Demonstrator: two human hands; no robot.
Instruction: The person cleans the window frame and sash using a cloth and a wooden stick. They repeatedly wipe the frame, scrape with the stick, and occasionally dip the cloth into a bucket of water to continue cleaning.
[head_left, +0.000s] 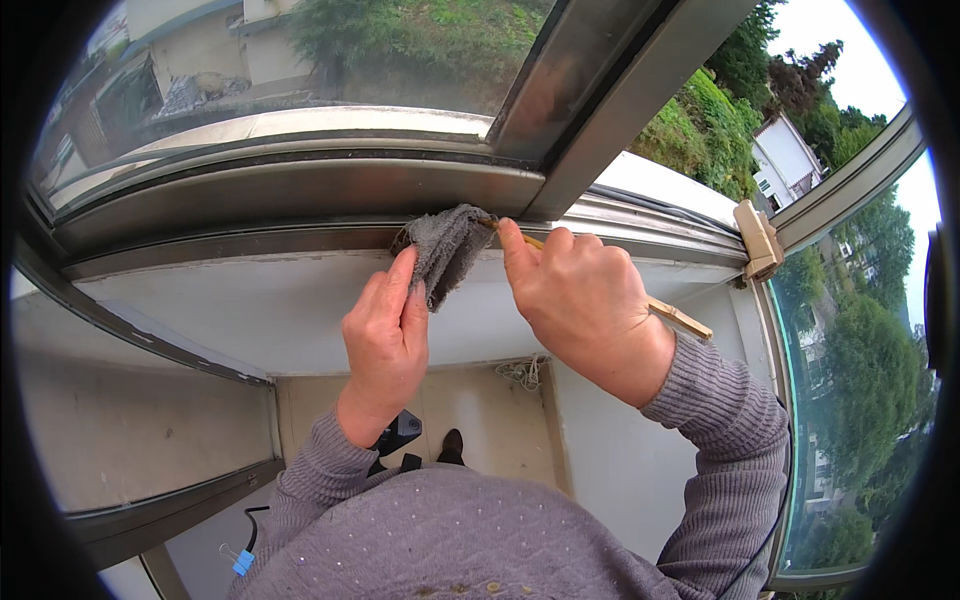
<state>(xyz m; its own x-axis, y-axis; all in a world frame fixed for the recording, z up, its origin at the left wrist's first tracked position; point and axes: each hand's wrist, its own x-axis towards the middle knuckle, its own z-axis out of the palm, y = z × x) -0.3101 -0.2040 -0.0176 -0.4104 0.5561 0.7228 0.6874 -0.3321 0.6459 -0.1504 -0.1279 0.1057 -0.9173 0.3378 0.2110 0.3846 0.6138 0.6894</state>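
My left hand (386, 334) holds a grey cloth (448, 251) between thumb and fingers, against the lower track of a metal window frame (315, 184). In my right hand (592, 307) is a thin bamboo stick (679, 319); its tip reaches into the cloth's upper right edge. The stick's other end sticks out past my wrist. The cloth is bunched and drapes over the edge of the sill, just left of the upright of the sliding sash (637, 97).
A folded piece of cardboard (759, 240) sits at the window's right corner. White cord (523, 371) lies coiled on the tiled floor (465, 397) below. A blue binder clip (244, 562) is at lower left. Trees and buildings show through the glass.
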